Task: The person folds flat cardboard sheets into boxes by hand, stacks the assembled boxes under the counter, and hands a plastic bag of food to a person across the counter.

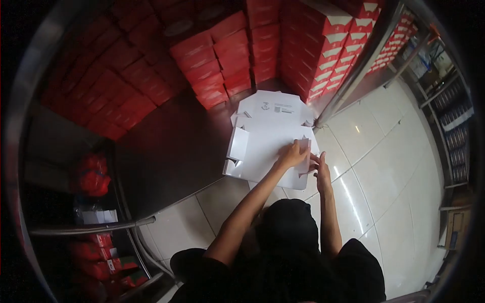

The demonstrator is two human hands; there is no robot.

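Note:
A white cardboard box blank [270,141] lies partly unfolded at the edge of a dark tabletop, with small print and a square code near its far end. Its left side flap stands partly raised. My left hand [292,155] is on the right side flap, its fingers closed around the flap's upper edge. At the outer side of that same flap is my right hand [322,169], fingers apart and bent, its thumb side turned to the cardboard. Part of the right fingers is hidden behind the flap.
Stacks of red boxes [197,65] stand behind the blank, and more with white ends [323,55] rise at the back right beside a metal post [353,76]. Red bags [93,174] and a metal rail [91,228] are at left. Shelves [452,126] line the right.

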